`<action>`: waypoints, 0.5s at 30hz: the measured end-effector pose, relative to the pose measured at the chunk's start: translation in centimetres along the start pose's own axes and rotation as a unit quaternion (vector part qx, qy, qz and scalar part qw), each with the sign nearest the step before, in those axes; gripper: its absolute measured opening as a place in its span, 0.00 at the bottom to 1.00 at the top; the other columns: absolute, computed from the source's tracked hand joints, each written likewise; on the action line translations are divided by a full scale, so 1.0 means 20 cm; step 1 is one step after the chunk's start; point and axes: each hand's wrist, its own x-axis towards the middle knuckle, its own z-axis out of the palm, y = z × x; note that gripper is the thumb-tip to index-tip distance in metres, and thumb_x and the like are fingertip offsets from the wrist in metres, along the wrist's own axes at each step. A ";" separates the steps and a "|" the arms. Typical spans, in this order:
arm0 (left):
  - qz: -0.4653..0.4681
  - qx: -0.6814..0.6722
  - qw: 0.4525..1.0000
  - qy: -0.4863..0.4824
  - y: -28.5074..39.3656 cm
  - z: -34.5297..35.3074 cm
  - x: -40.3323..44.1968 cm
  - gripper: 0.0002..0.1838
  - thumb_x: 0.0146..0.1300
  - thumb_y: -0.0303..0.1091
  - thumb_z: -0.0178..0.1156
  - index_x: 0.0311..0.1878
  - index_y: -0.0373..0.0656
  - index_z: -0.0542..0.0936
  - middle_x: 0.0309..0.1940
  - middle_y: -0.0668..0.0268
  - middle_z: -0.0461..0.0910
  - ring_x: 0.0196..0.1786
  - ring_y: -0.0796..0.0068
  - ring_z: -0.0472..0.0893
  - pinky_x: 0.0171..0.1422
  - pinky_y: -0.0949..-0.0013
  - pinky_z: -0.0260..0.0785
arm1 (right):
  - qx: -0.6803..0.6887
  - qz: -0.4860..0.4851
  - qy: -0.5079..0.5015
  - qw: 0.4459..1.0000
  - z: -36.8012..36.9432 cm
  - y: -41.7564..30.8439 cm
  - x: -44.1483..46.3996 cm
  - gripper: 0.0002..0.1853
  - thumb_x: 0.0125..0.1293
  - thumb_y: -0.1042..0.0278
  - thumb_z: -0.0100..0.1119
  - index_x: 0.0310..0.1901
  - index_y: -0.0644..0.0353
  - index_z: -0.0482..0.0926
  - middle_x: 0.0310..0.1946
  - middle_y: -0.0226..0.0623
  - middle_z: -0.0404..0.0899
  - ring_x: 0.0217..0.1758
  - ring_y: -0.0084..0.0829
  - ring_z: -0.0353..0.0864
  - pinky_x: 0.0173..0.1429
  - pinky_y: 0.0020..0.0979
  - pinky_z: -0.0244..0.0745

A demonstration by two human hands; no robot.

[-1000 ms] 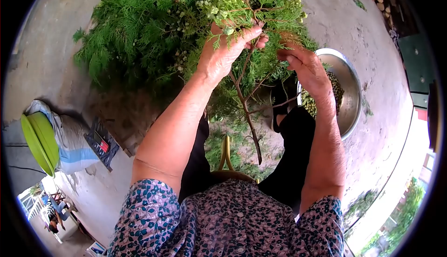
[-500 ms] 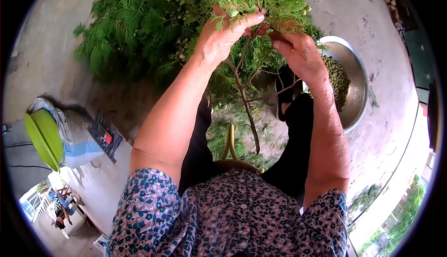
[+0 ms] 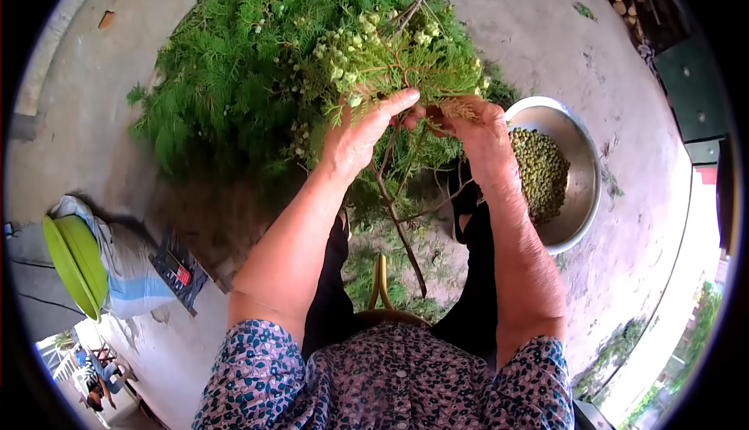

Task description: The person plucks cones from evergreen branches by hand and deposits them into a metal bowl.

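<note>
Basin of lime-green plastic (image 3: 76,266) over on the far left, round and tilted up on its side, with a white-and-blue sack (image 3: 134,274) right against it. Across we come to the big heap of feathery green branches (image 3: 234,79), spread wide on the concrete floor, and the left hand (image 3: 357,135) is in front of its near edge. Thumb laid over, fingers curled: it has hold of a leafy green branch with a forked brown stem (image 3: 398,223), gripped below a bunch of small pale-green knobbly cones (image 3: 345,67). That branch sits between the two hands, its bare end pointing down between the knees.

A steady hold, and that's what this asks for, I'd say: grip close under the spray being worked, so the thin twigs don't bend away, and leave the thumb clear of the other fingertips.

And the right hand (image 3: 485,135)! Fingers bent, thumb and fingertips drawn close together beside the left fingertips, near a browned sprig (image 3: 459,108). Whether anything is pinched there, I can't tell; the tips are partly hidden. Best done, to my eye, with a short tug close to the twig, the left hand bracing against it.

Far right, a round silvery metal bowl (image 3: 581,184), with a bank of small green cones (image 3: 540,184) inside, just beside that right forearm.
</note>
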 end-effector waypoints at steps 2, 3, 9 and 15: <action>-0.008 0.005 1.000 0.000 0.01 0.00 -0.01 0.15 0.54 0.38 0.62 0.42 0.42 0.77 0.31 0.66 0.80 0.29 0.75 0.77 0.37 0.70 0.67 | 0.015 0.008 -0.003 1.000 -0.02 0.03 0.02 0.10 0.59 0.77 0.50 0.42 0.68 0.76 0.34 0.36 0.79 0.35 0.25 0.78 0.40 0.26 0.73; -0.020 0.008 1.000 0.001 0.00 0.00 0.00 0.14 0.54 0.39 0.62 0.42 0.43 0.77 0.30 0.66 0.79 0.28 0.76 0.76 0.36 0.71 0.66 | 0.030 0.021 -0.006 0.999 -0.02 0.03 0.02 0.10 0.60 0.76 0.50 0.42 0.68 0.76 0.35 0.36 0.79 0.36 0.26 0.77 0.43 0.27 0.73; 0.005 0.014 0.999 0.041 0.00 0.03 -0.01 0.15 0.54 0.41 0.63 0.39 0.42 0.77 0.28 0.68 0.78 0.26 0.78 0.74 0.30 0.74 0.66 | 0.180 0.011 -0.037 0.983 -0.03 0.04 0.02 0.08 0.57 0.76 0.57 0.39 0.60 0.78 0.34 0.34 0.80 0.35 0.28 0.78 0.41 0.30 0.74; 0.037 0.029 0.999 0.016 -0.09 0.02 0.01 0.16 0.55 0.36 0.61 0.44 0.38 0.75 0.36 0.64 0.79 0.35 0.71 0.77 0.39 0.69 0.70 | 0.296 0.005 0.038 0.955 0.01 0.02 0.01 0.05 0.55 0.76 0.61 0.31 0.53 0.78 0.33 0.33 0.80 0.37 0.27 0.78 0.38 0.31 0.75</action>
